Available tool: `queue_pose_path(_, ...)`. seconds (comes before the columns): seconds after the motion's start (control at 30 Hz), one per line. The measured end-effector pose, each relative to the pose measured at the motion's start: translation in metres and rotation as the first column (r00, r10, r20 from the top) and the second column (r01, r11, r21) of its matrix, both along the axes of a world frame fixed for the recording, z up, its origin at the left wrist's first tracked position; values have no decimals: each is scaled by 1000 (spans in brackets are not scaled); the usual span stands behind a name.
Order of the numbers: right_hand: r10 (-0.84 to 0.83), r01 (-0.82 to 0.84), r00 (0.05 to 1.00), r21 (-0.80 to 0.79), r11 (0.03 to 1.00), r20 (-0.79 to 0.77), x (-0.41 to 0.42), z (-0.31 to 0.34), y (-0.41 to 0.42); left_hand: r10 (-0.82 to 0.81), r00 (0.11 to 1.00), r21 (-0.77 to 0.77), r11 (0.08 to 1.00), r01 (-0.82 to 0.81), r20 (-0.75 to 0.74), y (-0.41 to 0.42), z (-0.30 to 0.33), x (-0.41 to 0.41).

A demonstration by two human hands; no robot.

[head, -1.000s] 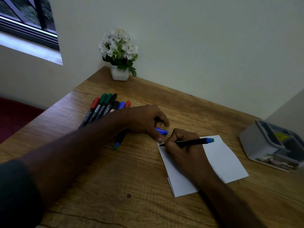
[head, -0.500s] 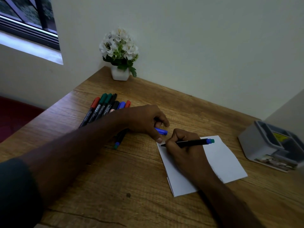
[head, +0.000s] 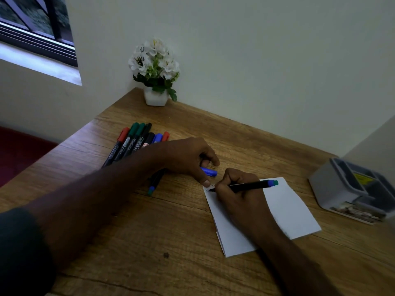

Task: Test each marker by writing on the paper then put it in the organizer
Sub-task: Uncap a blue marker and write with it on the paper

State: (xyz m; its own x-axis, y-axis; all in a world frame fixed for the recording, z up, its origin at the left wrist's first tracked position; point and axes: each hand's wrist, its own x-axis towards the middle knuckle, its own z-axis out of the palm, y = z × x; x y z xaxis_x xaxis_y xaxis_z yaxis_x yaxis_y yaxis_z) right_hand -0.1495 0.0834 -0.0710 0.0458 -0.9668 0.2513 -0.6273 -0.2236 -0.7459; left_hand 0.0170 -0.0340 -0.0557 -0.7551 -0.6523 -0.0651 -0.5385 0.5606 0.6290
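The right hand (head: 239,195) is clenching around a slim black marker (head: 248,186), pressing its tip onto the top left corner of the white paper (head: 292,210). The left hand (head: 188,159) is curling over a blue cap (head: 209,171), its thumb pinning the paper's corner. Smooth capped markers (head: 132,142) are lying on the grained wooden table (head: 149,242). The grey plastic organizer (head: 352,191) is sitting well apart, right. Nothing is differing noticeably from half a second ago.

A white pot of white flowers (head: 155,73) stands in the wooden table's (head: 149,231) far corner, well beyond the grip, and a window (head: 36,28) sits up left.
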Motion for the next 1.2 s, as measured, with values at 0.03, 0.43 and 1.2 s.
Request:
queue_pose_path(0.03, -3, 3, 1000, 1, 1000, -3, -1, 0, 0, 0, 1000, -6, 1000, 0, 7, 0, 0, 0)
queue_pose_path(0.43, -40, 41, 999, 27, 999, -8, -3, -1, 2, 3, 1000, -10, 1000, -3, 10, 2, 4, 0)
queue_pose_path(1.2, -54, 54, 998, 24, 998, -28, -1, 1, 2, 13, 999, -16, 1000, -12, 50, 5, 5, 0)
